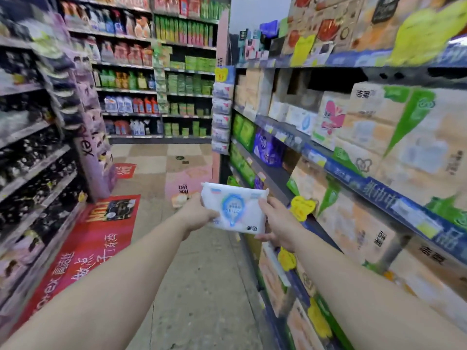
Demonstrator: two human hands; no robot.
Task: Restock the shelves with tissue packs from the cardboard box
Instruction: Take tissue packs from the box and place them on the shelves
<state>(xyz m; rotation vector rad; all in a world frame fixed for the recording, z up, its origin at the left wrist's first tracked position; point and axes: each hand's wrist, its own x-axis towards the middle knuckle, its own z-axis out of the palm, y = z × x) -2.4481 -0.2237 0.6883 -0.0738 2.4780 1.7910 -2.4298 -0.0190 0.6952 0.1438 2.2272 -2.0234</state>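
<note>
Tissue pack (233, 208): white with blue print, held up in the aisle, just left of the shelves (353, 178).
Left hand (199, 214): grips its left edge.
Right hand (276, 222): grips its right edge, thumb on top.
Shelves: tissue packages, yellow tags.

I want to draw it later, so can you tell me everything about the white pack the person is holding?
The tissue pack is a soft, flat white packet in shiny plastic wrap, with a blue drop-shaped emblem in the middle, a small blue and red mark at one corner and dark print at another. It is held up in the air over the aisle, tilted, beside the shelves on the right. The left hand grips its left edge and the right hand grips its right edge.
</note>
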